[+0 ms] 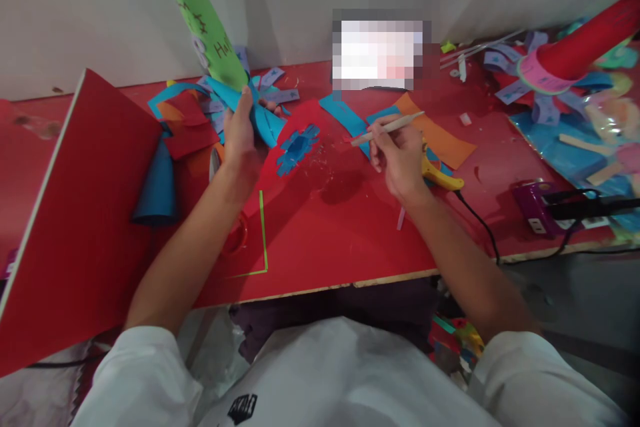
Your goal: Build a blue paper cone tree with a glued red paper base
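Observation:
My left hand (pixel 240 123) is closed around a rolled blue paper cone (pixel 269 125), its fingertips partly hidden behind the paper. Just past that hand, a green paper tube (pixel 203 20) with dark writing slants up from the table; I cannot tell whether it is joined to the cone. Between my hands lies a red paper piece (pixel 280 167) bearing a blue fringed paper ring (pixel 299 149). In a pinch, my right hand (pixel 400 153) holds a pale thin stick (pixel 400 125) over the table. Beside its wrist is a yellow glue gun (pixel 440 172) with a black cord.
A red panel (pixel 85 213) stands at the left, near a dark blue paper cone (pixel 157 187). Blue strips (pixel 345 113) and an orange paper piece (pixel 435 130) lie ahead. Rightward are a red tube (pixel 595 40) and a purple power strip (pixel 535 207). A blurred screen (pixel 380 53) stands behind.

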A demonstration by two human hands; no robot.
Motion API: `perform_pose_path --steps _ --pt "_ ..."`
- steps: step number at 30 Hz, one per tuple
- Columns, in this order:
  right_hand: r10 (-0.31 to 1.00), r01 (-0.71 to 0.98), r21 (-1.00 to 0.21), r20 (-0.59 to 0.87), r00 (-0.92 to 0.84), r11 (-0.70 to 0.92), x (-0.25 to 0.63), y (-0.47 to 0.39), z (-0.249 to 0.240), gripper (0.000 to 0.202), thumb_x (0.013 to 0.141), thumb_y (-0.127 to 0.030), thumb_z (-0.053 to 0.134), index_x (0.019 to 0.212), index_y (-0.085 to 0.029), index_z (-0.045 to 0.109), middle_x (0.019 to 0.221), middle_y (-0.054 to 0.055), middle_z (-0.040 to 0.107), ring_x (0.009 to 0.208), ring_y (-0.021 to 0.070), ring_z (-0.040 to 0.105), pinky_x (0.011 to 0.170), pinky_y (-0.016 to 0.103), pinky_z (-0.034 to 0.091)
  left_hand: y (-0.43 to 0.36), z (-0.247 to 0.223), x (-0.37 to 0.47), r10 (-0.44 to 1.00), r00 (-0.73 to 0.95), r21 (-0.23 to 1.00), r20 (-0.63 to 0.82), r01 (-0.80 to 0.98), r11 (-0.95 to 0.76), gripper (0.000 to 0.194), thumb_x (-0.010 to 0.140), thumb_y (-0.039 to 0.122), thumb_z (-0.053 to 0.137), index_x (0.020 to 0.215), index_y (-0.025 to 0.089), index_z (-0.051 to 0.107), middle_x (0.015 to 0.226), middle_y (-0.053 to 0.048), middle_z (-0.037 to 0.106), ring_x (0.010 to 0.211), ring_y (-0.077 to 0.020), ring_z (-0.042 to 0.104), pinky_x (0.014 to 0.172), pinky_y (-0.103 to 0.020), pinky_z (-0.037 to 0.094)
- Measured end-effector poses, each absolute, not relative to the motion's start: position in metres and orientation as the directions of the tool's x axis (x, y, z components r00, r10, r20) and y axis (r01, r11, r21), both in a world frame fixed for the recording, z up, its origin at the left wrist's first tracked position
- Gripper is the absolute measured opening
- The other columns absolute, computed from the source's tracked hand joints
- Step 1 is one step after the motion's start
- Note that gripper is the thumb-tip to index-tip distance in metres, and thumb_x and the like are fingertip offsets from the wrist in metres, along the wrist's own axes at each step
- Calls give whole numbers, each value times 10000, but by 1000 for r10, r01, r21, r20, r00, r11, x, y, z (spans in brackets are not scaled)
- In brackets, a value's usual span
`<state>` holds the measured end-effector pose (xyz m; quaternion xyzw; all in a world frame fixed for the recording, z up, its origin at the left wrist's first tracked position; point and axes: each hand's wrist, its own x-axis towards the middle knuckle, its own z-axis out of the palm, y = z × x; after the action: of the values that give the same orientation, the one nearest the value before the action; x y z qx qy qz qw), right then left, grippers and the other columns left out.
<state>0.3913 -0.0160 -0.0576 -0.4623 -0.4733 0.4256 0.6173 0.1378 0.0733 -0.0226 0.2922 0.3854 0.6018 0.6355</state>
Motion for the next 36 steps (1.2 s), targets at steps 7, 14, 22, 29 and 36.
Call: perform_pose_path --steps 7,14,22,29,36 --pt "967 168 -963 178 -184 210 365 -24 -65 374 945 -590 708 938 -220 763 849 51 736 546 108 575 449 256 442 70 -26 142 990 -123 855 69 -503 -123 234 1066 425 651 933 299 505 762 22 532 981 -158 576 833 -384 499" --pt "748 -86 -995 27 -663 -40 354 -39 -53 422 992 -561 649 983 -163 788 876 76 788 580 97 607 455 207 438 80 -37 133 978 -165 835 124 -515 -193 187 1067 359 656 1006 293 491 745 78 557 794 -109 528 930 -427 461" --pt "983 -319 -945 -10 -183 -69 391 -21 -54 437 861 -592 747 675 -219 616 515 -58 438 418 72 326 367 239 181 103 -52 111 977 -120 918 176 -339 -207 335 982 595 670 1004 320 480 782 70 585 886 -146 614 918 -453 440" --pt "903 -369 -908 24 429 199 420 3 -73 423 904 -587 671 675 -262 529 535 -94 265 423 88 193 366 248 161 96 -35 116 988 -151 873 -19 -484 -57 285 939 484 733 881 307 518 739 46 602 891 -182 647 822 -437 475" --pt "940 -227 -952 129 315 207 388 -13 -61 478 849 -642 781 635 -240 637 611 -31 513 480 91 422 385 237 331 82 -24 127 986 -159 831 -43 -553 -53 219 1051 371 601 872 298 497 732 40 578 758 -160 597 764 -398 528"
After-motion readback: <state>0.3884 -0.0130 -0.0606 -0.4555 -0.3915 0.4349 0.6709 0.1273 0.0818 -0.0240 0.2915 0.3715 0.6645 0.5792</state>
